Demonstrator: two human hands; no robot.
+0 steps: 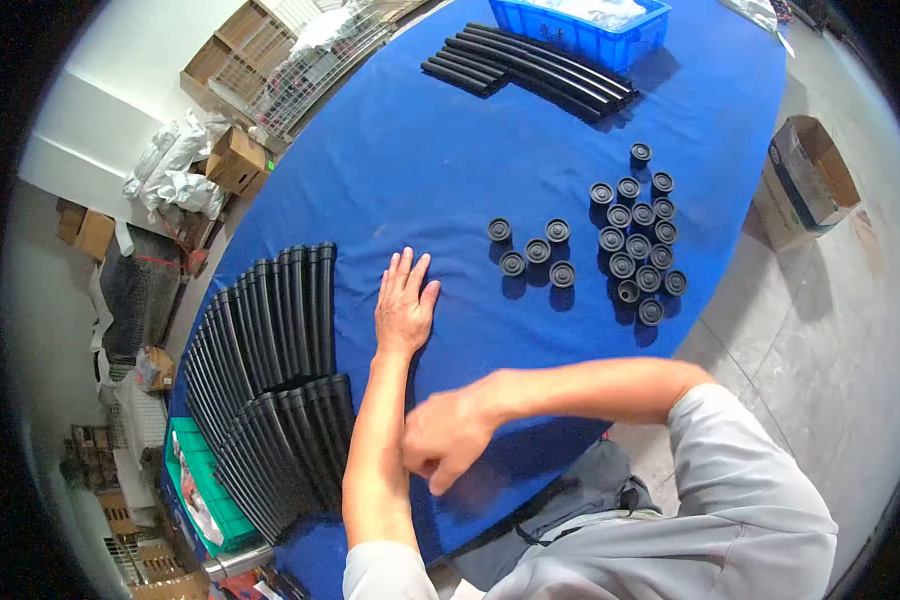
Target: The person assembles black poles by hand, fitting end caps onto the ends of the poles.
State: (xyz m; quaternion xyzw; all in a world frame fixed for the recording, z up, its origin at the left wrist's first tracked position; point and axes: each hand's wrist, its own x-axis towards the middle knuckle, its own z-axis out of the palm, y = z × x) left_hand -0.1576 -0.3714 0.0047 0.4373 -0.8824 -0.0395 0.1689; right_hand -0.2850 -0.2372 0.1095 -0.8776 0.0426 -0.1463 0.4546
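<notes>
**Flat left hand on the blue worktop, right hand at the left forearm**

The left hand [405, 303] lies palm down on the blue worktop [420, 150], fingers straight and together, holding nothing. Just to its left sits a fanned stack of black tubes [270, 370]; the hand is near them but not touching. The right hand [448, 437] crosses over and rests against the left forearm, fingers curled loosely inward; its grip is narrow, and I cannot tell whether it pinches anything, perhaps the skin or a sleeve edge.

The nearest small parts are five black round caps [536, 252] in a loose cluster to the right of the left hand, with a denser group of caps [638, 237] beyond. A second bundle of tubes [530, 62] lies at the far end beside a blue bin [580, 25].

As a judgement: before either hand picks up work, it would help to free the right hand from the forearm, keep the tube stack from being nudged, and draw one tube clear instead of disturbing the fan.

Writing: the blue bin shows pale characters on its front wall, too small to read. An open cardboard box [805, 180] on the floor carries a printed label that is also illegible.
</notes>
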